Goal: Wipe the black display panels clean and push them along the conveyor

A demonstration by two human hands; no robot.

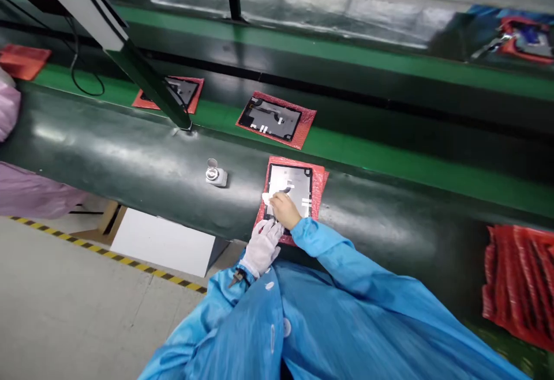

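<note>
A grey tablet back panel (pixel 294 187) lies on a red bubble-wrap sheet (pixel 319 181) at the near edge of the dark green bench. My right hand (pixel 283 208), bare, rests on the panel's lower left part with fingers pinched on a small white piece (pixel 266 198). My left hand (pixel 264 244), in a white glove, sits at the sheet's near left corner with its fingers lying flat against the panel's edge. Both sleeves are light blue.
Two more panels on red sheets (pixel 274 119) (pixel 175 93) ride the green conveyor belt (pixel 389 155) behind. A small round metal-topped container (pixel 215 173) stands left of my hands. A stack of red bubble-wrap sheets (pixel 519 285) lies at right. A person's pink sleeve (pixel 8 109) shows at far left.
</note>
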